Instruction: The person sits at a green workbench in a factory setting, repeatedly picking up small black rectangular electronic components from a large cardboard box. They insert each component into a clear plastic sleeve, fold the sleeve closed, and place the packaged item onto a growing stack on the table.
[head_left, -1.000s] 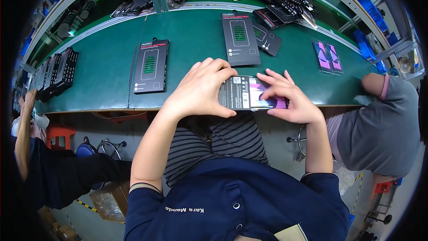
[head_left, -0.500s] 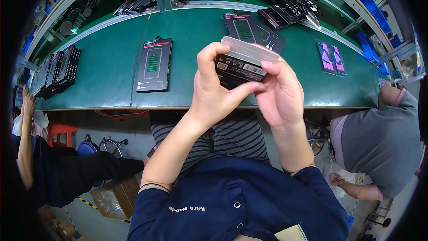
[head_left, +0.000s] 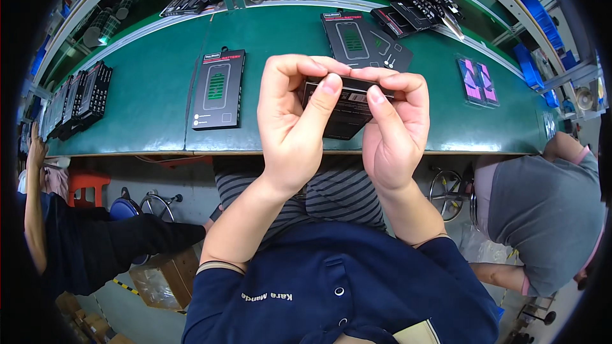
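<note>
A small black box (head_left: 347,111) is held above the near edge of the green surface (head_left: 146,108). The left hand (head_left: 290,121) and right hand (head_left: 392,130) pinch it from either side, thumbs pressing its near face, forearms raised. Half a second ago it sat higher and tilted, under a clear sleeve.
</note>
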The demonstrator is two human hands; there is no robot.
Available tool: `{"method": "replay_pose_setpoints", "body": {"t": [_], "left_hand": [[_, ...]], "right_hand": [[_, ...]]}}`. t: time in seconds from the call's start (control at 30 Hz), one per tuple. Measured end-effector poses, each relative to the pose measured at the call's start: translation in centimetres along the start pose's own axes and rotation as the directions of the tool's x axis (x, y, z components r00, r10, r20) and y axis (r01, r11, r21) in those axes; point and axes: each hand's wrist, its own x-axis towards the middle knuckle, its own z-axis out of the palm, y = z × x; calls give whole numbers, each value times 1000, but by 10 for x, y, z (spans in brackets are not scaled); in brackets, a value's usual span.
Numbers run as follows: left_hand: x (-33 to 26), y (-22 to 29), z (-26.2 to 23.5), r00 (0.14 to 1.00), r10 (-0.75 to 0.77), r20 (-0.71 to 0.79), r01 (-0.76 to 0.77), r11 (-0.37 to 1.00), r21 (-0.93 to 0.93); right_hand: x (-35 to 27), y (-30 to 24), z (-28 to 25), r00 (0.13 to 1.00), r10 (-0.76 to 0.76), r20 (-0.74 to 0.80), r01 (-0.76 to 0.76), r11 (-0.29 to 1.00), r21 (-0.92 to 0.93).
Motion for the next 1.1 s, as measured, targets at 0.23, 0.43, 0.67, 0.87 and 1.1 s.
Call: {"method": "replay_pose_setpoints", "body": {"t": [0.23, 0.43, 0.67, 0.87, 1.1], "left_hand": [[-6, -2, -33, 972, 216, 93, -226, 742, 631], [-1, 37, -60, 882, -441, -166, 455, 889, 58], [14, 36, -110, 985, -119, -129, 73, -389, 919], [-21, 6, -41, 725, -419, 547, -484, 254, 837], [-10, 23, -13, 724, -238, 648, -555, 356, 751]], "right_hand": [[-16, 30, -17, 929, -295, 223, 361, 853, -376], [-9, 22, 3, 724, -101, 683, 537, 704, -465], [4, 33, -54, 876, 360, 322, 335, 28, -942], [18, -14, -110, 797, 440, 415, 86, 597, -798], [50, -25, -260, 997, 82, -15, 20, -408, -913]]}}
